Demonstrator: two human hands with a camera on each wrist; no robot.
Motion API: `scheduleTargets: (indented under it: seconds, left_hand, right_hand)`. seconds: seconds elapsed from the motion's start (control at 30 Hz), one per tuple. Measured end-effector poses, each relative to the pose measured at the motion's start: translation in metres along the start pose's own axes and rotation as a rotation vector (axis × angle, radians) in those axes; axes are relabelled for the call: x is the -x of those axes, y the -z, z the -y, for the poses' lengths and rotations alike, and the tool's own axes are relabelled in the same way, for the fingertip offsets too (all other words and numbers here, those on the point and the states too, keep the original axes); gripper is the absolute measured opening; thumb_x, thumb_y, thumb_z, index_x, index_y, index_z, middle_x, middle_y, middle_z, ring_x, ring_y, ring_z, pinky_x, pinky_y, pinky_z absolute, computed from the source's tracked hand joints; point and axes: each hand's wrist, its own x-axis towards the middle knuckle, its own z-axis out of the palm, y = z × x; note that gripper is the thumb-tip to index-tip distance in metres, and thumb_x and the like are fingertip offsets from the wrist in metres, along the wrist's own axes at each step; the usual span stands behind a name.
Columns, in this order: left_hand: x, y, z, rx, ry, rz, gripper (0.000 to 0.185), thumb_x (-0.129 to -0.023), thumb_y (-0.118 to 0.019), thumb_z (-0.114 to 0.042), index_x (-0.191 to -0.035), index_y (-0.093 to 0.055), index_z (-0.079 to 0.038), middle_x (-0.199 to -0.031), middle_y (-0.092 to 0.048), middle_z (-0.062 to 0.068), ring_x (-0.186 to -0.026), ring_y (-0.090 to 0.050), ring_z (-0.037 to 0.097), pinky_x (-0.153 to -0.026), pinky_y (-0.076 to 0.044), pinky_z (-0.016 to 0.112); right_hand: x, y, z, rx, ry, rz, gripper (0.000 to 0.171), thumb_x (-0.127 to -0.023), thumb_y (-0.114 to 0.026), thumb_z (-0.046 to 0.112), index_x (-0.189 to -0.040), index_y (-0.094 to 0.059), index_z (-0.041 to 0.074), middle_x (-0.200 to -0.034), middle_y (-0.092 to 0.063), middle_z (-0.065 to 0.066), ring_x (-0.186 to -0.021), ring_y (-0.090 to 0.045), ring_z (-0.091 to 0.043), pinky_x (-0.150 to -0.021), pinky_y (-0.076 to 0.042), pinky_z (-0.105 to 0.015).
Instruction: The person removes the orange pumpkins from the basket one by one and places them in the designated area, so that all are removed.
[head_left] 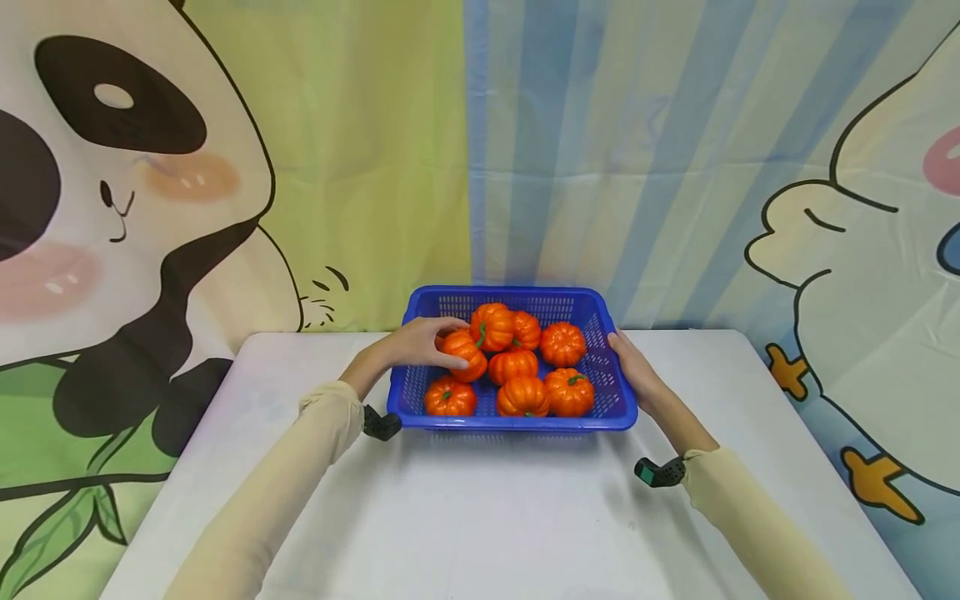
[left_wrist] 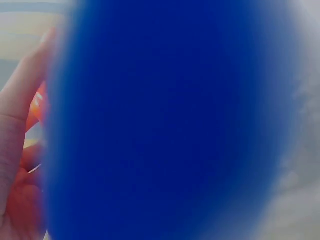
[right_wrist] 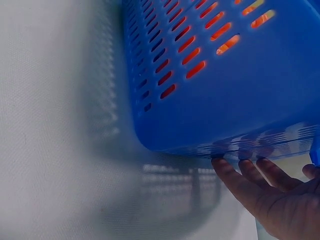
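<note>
In the head view my left hand (head_left: 423, 342) reaches over the left rim of a blue plastic basket (head_left: 517, 422). Its thumb and fingers grip a small orange pumpkin (head_left: 467, 358) at the left of the pile. Several more pumpkins (head_left: 522, 396) lie in the basket. The left wrist view is mostly filled by the blurred blue basket wall (left_wrist: 160, 120), with part of the hand at the left edge. On the basket's right side, my right hand (head_left: 637, 367) rests with extended fingers (right_wrist: 275, 172) against the outer slotted wall.
The basket stands near the back edge of a white table (head_left: 480, 517). Behind hangs a curtain (head_left: 570, 167) with a cartoon panda and a white bird. A small dark device sits at each wrist, the left one (head_left: 381, 423) close to the basket's front corner.
</note>
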Motion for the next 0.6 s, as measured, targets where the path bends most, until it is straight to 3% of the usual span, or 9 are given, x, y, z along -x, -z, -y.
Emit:
scheduleTargets:
  seconds: [0.4, 0.6]
  left_hand:
    - [0.0050, 0.0024, 0.0046, 0.102, 0.017, -0.017, 0.071, -0.075, -0.076, -0.056, -0.136, -0.054, -0.028, -0.143, -0.051, 0.001, -0.127, -0.052, 0.024, -0.106, -0.045, 0.047]
    - [0.0069, 0.0039, 0.0090, 0.183, -0.011, -0.046, 0.060, -0.078, -0.078, -0.045, -0.131, -0.057, -0.025, -0.137, -0.055, 0.002, -0.120, -0.056, 0.023, -0.104, -0.047, 0.045]
  right_hand:
    - [-0.0007, -0.0005, 0.0006, -0.006, 0.007, -0.012, 0.064, -0.103, -0.018, 0.053, -0.157, 0.003, 0.025, -0.158, -0.023, -0.024, -0.136, -0.039, -0.045, -0.110, -0.038, -0.054]
    - [-0.0018, -0.0009, -0.0003, 0.005, 0.004, -0.019, 0.062, -0.104, -0.018, 0.051, -0.157, 0.003, 0.025, -0.158, -0.023, -0.023, -0.137, -0.037, -0.044, -0.111, -0.036, -0.055]
